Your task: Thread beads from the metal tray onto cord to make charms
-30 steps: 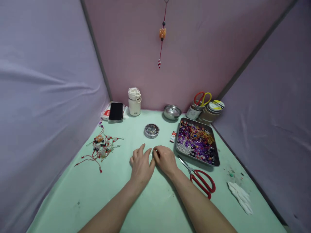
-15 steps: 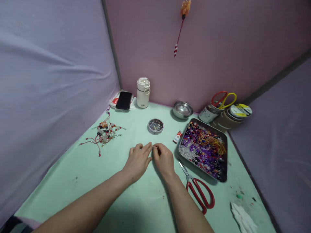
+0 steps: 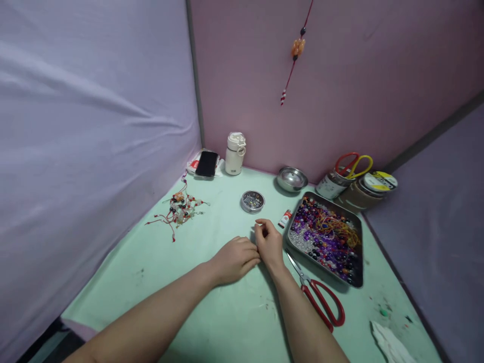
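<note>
Side by side over the middle of the green tabletop, my two hands touch near the fingers. My left hand (image 3: 236, 259) is closed, palm down, its curled fingertips against the side of the other hand. Thumb and forefinger of my right hand (image 3: 270, 244) meet in a pinch. Whatever either hand holds is too small or hidden to make out. Just beyond them sits a small round clear case (image 3: 253, 201) with tiny shiny pieces in it. Red-handled scissors (image 3: 317, 297) lie to the right of my right wrist, blades pointing away from me.
A dark tray (image 3: 362, 252) of beads and cords stands right, a lighter (image 3: 285, 218) beside it. Behind are a metal bowl (image 3: 292, 180), jars (image 3: 361, 194), a white bottle (image 3: 234, 156) and a phone (image 3: 206, 164). Beaded strings (image 3: 179, 206) lie left; a beaded cord (image 3: 289, 75) hangs behind.
My left hand has gone from stretched fingers to curled ones and moved in against my right hand. My right hand stays pinched. The whole view has shifted a little.
</note>
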A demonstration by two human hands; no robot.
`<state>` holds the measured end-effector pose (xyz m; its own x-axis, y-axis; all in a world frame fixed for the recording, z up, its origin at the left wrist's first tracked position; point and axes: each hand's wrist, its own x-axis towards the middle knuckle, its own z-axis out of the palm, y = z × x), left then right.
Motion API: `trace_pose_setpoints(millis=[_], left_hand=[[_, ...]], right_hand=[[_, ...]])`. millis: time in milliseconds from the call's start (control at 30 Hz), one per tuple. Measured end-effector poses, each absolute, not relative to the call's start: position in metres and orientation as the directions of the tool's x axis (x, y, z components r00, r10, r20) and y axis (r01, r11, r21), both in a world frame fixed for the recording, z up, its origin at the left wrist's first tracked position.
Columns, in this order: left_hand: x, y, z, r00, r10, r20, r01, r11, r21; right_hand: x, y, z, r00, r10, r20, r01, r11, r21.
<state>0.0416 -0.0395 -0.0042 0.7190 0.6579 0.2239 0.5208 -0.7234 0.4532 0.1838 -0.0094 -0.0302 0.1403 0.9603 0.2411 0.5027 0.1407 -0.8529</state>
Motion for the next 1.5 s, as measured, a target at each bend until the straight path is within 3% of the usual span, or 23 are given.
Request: trace_pose_setpoints(millis=[267,467,600,667,767,867,933,1033,1167,1267,1367,1500], left_hand=[[0.042,-0.048,0.004,0.656,0.569,0.496,0.398,-0.819,0.414],[0.046,-0.054,0.006,0.611,0.488,0.623,0.331,-0.872,0.359],[0.043,-0.054,0.01,0.51,0.528,0.679,0.348,-0.849,0.398],[0.039,-0.053,0.015,0.374,0.598,0.709,0.369,-0.797,0.478],[0.031,-0.046,0.026,-0.002,0.728,0.685,0.364,-0.638,0.679],[0.021,-0.035,0.039,-0.314,0.8,0.511,0.258,-0.446,0.857],[0.014,-0.026,0.048,-0.4,0.823,0.402,0.134,-0.382,0.914],[0.004,-0.015,0.065,-0.403,0.865,0.301,0.067,-0.3,0.952],[-0.004,-0.007,0.095,-0.314,0.91,0.272,0.258,-0.194,0.946],[-0.009,0.005,0.112,-0.291,0.9,0.326,0.332,-0.224,0.916],[-0.013,0.025,0.114,-0.208,0.919,0.336,0.437,-0.22,0.872],[-0.016,0.057,0.099,-0.064,0.971,0.229,0.581,-0.15,0.8]], right_hand=[[0.18,-0.011,-0.029,0.145,0.96,0.241,0.505,0.137,-0.852],[0.181,-0.012,-0.032,0.13,0.957,0.26,0.493,0.165,-0.854],[0.181,-0.011,-0.035,0.129,0.954,0.273,0.493,0.177,-0.852],[0.181,-0.01,-0.036,0.129,0.951,0.28,0.499,0.182,-0.847],[0.181,-0.011,-0.037,0.121,0.95,0.287,0.517,0.187,-0.835],[0.183,-0.01,-0.039,0.117,0.95,0.29,0.523,0.189,-0.831],[0.184,-0.009,-0.041,0.111,0.949,0.296,0.53,0.195,-0.825],[0.184,-0.008,-0.042,0.088,0.95,0.298,0.55,0.203,-0.81],[0.183,-0.008,-0.04,0.07,0.954,0.292,0.587,0.198,-0.785],[0.182,-0.01,-0.037,0.065,0.959,0.276,0.608,0.181,-0.773],[0.182,-0.013,-0.033,0.053,0.959,0.278,0.61,0.19,-0.77],[0.178,-0.019,-0.019,-0.036,0.955,0.295,0.681,0.24,-0.692]])
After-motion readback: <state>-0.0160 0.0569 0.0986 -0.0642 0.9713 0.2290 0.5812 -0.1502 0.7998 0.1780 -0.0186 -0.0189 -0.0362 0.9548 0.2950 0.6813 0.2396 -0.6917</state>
